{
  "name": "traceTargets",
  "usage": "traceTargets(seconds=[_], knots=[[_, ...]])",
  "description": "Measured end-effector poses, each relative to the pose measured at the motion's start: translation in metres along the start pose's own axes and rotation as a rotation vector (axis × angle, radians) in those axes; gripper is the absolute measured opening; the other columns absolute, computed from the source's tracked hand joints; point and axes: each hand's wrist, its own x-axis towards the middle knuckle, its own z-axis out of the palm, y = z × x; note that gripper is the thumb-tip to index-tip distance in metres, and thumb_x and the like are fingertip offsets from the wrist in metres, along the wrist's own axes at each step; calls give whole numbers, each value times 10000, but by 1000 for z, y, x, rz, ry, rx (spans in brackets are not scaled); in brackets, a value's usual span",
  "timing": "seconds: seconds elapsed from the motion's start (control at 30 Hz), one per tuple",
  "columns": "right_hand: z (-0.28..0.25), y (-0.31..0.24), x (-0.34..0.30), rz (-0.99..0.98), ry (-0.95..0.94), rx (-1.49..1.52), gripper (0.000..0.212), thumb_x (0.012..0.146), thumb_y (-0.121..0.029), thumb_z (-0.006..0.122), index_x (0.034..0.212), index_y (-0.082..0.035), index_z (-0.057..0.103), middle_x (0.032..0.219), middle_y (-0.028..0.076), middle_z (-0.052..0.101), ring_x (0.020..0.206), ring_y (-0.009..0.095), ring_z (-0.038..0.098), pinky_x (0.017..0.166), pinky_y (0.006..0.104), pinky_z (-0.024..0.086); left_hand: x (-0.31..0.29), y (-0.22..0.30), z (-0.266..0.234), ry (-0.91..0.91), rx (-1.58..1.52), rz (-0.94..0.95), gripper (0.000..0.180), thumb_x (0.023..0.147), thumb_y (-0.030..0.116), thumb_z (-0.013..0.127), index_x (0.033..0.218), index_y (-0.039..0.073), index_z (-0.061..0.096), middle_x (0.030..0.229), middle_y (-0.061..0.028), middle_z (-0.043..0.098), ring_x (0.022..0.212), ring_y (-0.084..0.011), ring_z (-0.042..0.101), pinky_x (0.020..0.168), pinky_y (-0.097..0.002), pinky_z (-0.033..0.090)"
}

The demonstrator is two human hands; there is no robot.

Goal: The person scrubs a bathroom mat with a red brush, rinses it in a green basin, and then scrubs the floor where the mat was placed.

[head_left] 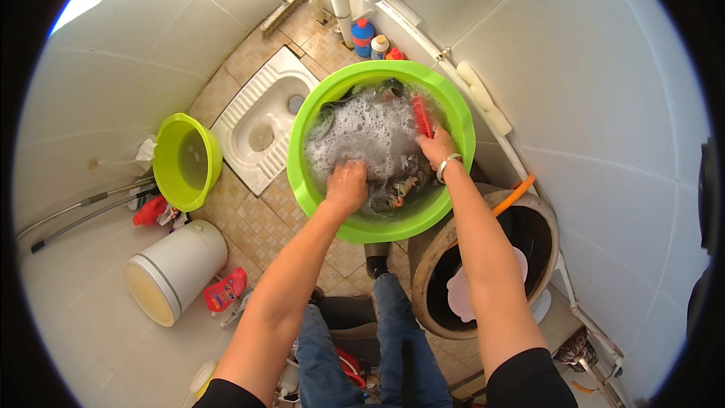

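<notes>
A large lime-green basin [300, 181] holds soapy water with thick white suds [362, 125] and dark, wet clothes. My right hand [436, 148], with a bangle at its wrist, grips a red scrubbing brush [421, 116] at the basin's right side. Below that hand, a patterned piece of fabric [408, 185] shows through the water. At the left of the suds, my left hand [348, 183] is curled down into the foam. Its fingertips are under the water, and what they hold is hidden.
Left of the basin is a squat toilet [260, 132], with a smaller yellow-green basin [170, 155] beyond it. A white bucket [166, 287] and a red bottle [226, 289] lie nearby. At right stands a wide dark barrel [547, 230] with an orange hose [513, 195]. Bottles [362, 38] stand behind.
</notes>
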Motion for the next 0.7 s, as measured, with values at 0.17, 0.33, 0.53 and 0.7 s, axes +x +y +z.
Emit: traceTargets(seconds=[0.17,0.33,0.53,0.7], knots=[[-25,-23,-42,-6,-219,394,798,912,-454,757,1570,-176,401,726,-24,490,444,80,410,391,279,350,-2,-11,-50,-111,-398,-74,534,783,133,820,1277,43,637,1173,-218,712,1132,-401,666,982,-475,513],[-25,-38,-75,-77,-67,631,827,947,-513,703,1623,-201,342,962,24,616,427,82,373,398,270,339,-12,-16,-66,-188,-917,-121,685,813,96,837,1443,55,570,1251,-161,715,1148,-278,676,1011,-380,511],[-2,-23,-110,-324,157,486,566,1083,-290,510,1614,-147,376,1499,199,566,1283,271,626,1089,365,445,-6,-20,-89,-276,-1384,-336,625,863,67,809,1437,66,562,1256,-122,690,1107,-225,675,957,-363,553],[33,-25,-180,-475,25,346,453,1071,-164,562,1518,-99,535,1392,130,658,1158,171,655,1008,309,501,-12,-29,-85,-267,-1708,-462,576,885,-5,729,1430,75,563,1256,-116,681,1101,-241,682,962,-381,574]])
